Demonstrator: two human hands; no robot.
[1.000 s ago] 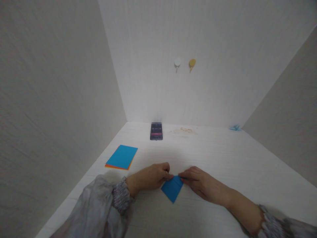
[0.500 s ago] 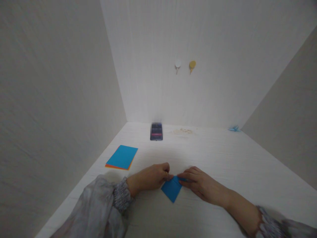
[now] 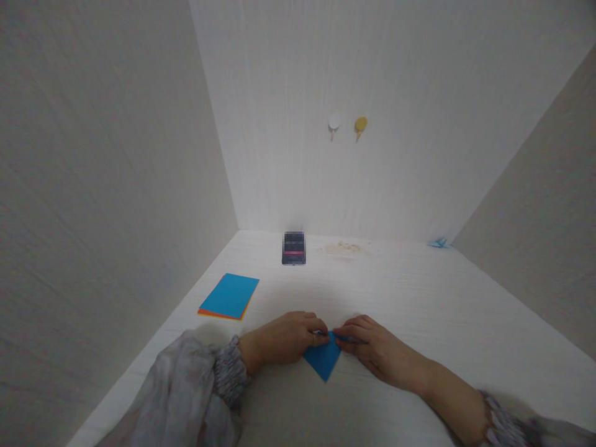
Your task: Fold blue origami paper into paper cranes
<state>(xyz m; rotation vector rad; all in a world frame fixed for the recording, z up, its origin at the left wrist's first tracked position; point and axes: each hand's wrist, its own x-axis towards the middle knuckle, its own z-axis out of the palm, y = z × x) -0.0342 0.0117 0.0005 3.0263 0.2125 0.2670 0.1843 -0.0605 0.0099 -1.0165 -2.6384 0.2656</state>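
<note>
A small folded piece of blue origami paper (image 3: 324, 363) lies on the white table in front of me, one corner pointing toward me. My left hand (image 3: 300, 335) presses on its upper left part with curled fingers, covering that edge. On the other side, my right hand (image 3: 372, 347) pinches the upper right edge of the paper between thumb and fingers. Both hands meet near the paper's top corner, so the folds there are partly hidden.
A stack of coloured paper (image 3: 230, 296), blue on top with orange and yellow beneath, lies at the left. A phone (image 3: 293, 248) stands at the back wall. A folded light-blue paper piece (image 3: 439, 243) sits in the back right corner. Two hooks, one white (image 3: 334, 123) and one yellow (image 3: 361, 124), are on the wall.
My left hand's fingers have moved right and further over the blue paper, covering more of its upper left side. My right hand stays nearly in place.
</note>
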